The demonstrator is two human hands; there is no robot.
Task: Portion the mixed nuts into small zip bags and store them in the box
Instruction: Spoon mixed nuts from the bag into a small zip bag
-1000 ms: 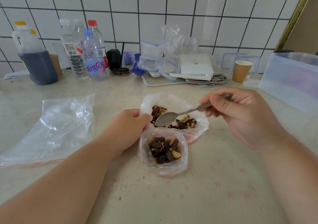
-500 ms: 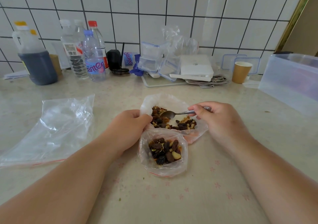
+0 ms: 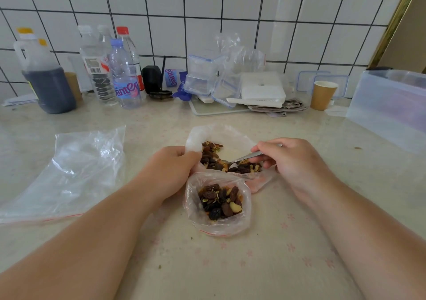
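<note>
beside the left hand [image 3: 171, 172], small bag [image 3: 216, 207] gapes, part-filled with nuts.

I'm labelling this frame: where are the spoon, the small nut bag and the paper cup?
spoon [image 3: 251, 155], head view, on its handle.
small nut bag [image 3: 230, 229], head view, on its lower plastic wall.
paper cup [image 3: 322, 97], head view, on its side.

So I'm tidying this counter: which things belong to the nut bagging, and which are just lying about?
In use: spoon, small zip bag, big nut bag, storage box.
Lying about: bottles, paper cup, dark jug.
</note>
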